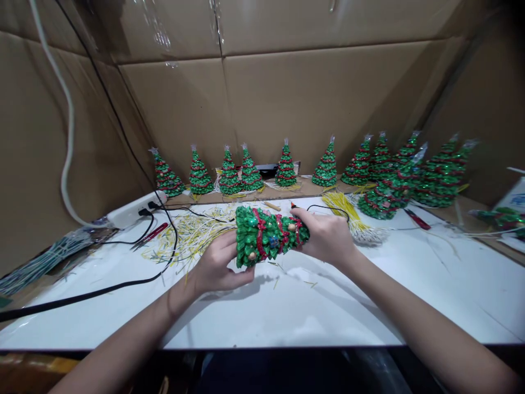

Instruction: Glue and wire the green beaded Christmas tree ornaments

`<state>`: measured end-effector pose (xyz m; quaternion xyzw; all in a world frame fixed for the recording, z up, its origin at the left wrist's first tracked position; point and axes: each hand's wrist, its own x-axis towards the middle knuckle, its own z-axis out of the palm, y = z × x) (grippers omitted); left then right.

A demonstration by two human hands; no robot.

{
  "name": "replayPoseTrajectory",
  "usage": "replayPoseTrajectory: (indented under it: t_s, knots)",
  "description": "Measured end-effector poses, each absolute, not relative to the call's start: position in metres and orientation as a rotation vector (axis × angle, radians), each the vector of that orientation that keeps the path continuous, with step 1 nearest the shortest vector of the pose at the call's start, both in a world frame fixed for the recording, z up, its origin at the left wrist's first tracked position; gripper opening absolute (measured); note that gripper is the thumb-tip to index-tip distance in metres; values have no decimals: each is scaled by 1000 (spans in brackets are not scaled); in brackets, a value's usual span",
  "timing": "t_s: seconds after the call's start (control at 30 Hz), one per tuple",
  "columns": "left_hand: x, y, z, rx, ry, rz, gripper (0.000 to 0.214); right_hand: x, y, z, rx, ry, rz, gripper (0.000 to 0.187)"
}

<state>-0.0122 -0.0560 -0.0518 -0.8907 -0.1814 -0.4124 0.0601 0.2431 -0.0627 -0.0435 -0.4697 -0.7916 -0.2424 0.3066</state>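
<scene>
My left hand (219, 265) and right hand (330, 235) are both clasped on a green Christmas tree figurine (268, 239), held on its side above the middle of the white tabletop (262, 323). The left grips the broad base, thumb below; the right wraps the narrow upper end, so the very top of the tree is hidden from view.

The figurine's glossy foliage stands in thick, ruffled tiers, crossed by bands of red ribbon (259, 235) with sculpted bows. Round gold baubles (251, 255) dot the green, one near the base and one near the upper end, with a blue ornament (273, 241) between them. Light glints off the leaves.

By my right thumb shows a small orange-and-black tip (293, 206); I cannot tell what it belongs to.

Similar trees (200, 174), upright and topped with clear stars, line the tabletop's far edge, crowding together toward its right end. On the tabletop's left half lie scattered yellow and white wires (184, 232) and a red-handled tool (156, 231); on its right half rests a bundle of yellow-and-white wires (344, 210). A white power strip (131, 210) sits at its far left.
</scene>
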Motion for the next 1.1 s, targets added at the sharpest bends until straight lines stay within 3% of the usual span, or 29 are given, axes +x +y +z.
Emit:
replayPoseTrajectory:
  t_s: [0.17,0.3,0.47,0.73,1.1]
  knots:
    - [-10,-51,-49,-2665,-489,-1302,13,245,-61,-46,-1204,-1972,-810,33]
    - [-11,-51,-45,-2730,-596,-1254,15,249,-60,-45,-1206,-1927,-906,36]
    - [-16,-50,-43,-2896,-762,-1411,39,251,-60,-44,-1202,-1899,-1000,39]
    - [-14,-49,-48,-3050,-1044,-1926,24,251,-60,-48,-1240,-1918,-999,37]
    - [-16,-49,-45,-3044,-916,-1673,18,255,-65,-28,-1474,-2085,-804,34]
